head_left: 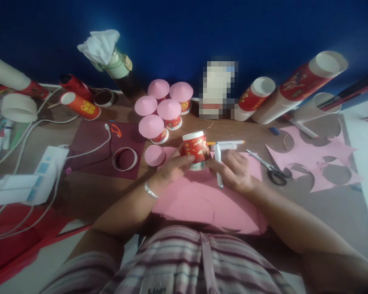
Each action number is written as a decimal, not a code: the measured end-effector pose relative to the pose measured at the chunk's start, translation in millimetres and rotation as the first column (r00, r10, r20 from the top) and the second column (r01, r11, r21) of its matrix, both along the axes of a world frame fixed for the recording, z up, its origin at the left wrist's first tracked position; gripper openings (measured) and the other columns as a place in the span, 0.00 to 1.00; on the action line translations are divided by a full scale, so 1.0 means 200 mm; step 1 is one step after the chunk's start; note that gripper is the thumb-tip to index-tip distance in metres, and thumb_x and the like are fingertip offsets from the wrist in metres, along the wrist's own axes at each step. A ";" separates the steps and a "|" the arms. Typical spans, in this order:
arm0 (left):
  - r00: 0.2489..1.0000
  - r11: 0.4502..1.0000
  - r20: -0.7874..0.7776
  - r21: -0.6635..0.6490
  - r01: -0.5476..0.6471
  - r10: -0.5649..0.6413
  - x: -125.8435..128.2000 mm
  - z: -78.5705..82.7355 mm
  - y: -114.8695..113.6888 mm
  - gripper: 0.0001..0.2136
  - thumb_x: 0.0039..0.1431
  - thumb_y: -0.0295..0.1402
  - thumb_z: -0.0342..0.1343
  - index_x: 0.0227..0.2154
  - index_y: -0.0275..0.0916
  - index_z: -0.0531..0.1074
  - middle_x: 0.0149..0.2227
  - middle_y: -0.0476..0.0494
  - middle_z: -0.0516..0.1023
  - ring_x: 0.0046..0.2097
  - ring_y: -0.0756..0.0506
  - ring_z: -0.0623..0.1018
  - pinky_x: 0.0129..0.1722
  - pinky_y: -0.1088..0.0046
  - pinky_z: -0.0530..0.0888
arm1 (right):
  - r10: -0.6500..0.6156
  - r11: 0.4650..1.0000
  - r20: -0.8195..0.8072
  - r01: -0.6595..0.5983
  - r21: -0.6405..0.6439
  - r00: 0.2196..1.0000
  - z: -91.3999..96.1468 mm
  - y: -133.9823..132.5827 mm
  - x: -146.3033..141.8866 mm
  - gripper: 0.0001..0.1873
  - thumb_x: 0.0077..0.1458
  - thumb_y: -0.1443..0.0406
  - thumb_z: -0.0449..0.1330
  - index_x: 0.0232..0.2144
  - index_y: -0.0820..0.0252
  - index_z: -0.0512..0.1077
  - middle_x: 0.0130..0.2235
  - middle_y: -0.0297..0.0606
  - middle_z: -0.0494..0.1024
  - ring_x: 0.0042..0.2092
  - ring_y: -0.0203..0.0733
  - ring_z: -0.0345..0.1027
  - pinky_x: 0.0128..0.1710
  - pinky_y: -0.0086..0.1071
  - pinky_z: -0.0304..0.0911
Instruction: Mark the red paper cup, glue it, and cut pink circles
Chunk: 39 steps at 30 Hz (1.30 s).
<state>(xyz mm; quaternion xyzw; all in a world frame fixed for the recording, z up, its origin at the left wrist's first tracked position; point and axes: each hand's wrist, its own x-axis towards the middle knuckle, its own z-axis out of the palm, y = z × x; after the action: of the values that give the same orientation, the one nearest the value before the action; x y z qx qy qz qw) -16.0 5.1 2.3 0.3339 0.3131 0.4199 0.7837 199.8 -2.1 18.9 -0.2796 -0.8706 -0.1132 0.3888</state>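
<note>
"What is the red tube (pixel 196 146) made of?"
"It looks like smooth card, printed, with a faint sheen."
"And the pen (pixel 218 166)?"
"Smooth white plastic."
"The pink sheets (pixel 184 200)?"
"Matt paper, over a wood-grained surface (pixel 90 194)."
"The scissors (pixel 268 166)?"
"Metal blades, dark plastic-looking handles."

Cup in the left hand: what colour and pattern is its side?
The cup is red with gold markings and a green-and-white band low down; head view.

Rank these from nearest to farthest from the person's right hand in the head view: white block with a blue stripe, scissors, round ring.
1. Scissors, just right of the right hand.
2. Round ring, left, on the maroon sheet.
3. White block, far left.
</note>
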 end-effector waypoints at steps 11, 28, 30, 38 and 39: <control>0.994 0.993 0.034 0.051 -0.109 0.107 0.02 0.02 0.00 0.23 0.55 0.35 0.70 0.53 0.47 0.73 0.48 0.48 0.82 0.49 0.45 0.82 0.48 0.68 0.77 | 0.041 0.999 -0.009 -0.041 0.030 0.999 0.01 -0.01 0.00 0.12 0.60 0.74 0.61 0.45 0.58 0.73 0.33 0.36 0.70 0.36 0.41 0.65 0.32 0.33 0.62; 0.965 0.992 -0.230 0.017 -0.123 0.123 0.05 -0.02 -0.01 0.32 0.46 0.39 0.76 0.52 0.43 0.69 0.43 0.45 0.81 0.43 0.45 0.81 0.43 0.67 0.77 | 0.078 0.995 0.048 -0.081 0.055 0.996 0.06 -0.01 -0.04 0.07 0.64 0.68 0.61 0.45 0.57 0.77 0.31 0.34 0.69 0.33 0.38 0.64 0.31 0.32 0.66; 0.966 0.993 -0.230 0.034 -0.115 0.120 0.05 0.00 0.00 0.34 0.43 0.41 0.77 0.52 0.42 0.68 0.45 0.43 0.81 0.45 0.43 0.81 0.46 0.65 0.77 | 0.100 0.994 -0.039 -0.102 -0.041 0.994 0.07 -0.03 -0.04 0.13 0.69 0.61 0.57 0.50 0.61 0.76 0.32 0.35 0.69 0.31 0.38 0.63 0.29 0.32 0.66; 0.957 0.993 -0.277 0.093 -0.067 0.091 0.04 -0.01 0.00 0.36 0.44 0.42 0.77 0.54 0.42 0.67 0.53 0.38 0.79 0.54 0.37 0.80 0.54 0.58 0.76 | 0.107 0.977 -0.214 -0.143 -0.160 0.971 0.13 -0.06 -0.04 0.13 0.62 0.70 0.63 0.49 0.62 0.72 0.33 0.38 0.79 0.33 0.40 0.75 0.30 0.33 0.73; 0.954 0.992 -0.284 0.107 -0.068 0.096 0.04 -0.01 0.00 0.36 0.44 0.42 0.77 0.54 0.42 0.67 0.53 0.37 0.79 0.54 0.37 0.79 0.54 0.58 0.76 | 0.108 0.977 -0.214 -0.143 -0.159 0.971 0.13 -0.06 -0.04 0.13 0.61 0.72 0.63 0.49 0.61 0.71 0.34 0.38 0.79 0.34 0.40 0.75 0.31 0.33 0.74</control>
<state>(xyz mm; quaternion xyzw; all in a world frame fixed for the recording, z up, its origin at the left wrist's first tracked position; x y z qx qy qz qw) -7.7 5.2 -0.6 0.4156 0.4172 0.4134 0.6945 190.9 -14.4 44.6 -0.2665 -0.8487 0.0169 0.4566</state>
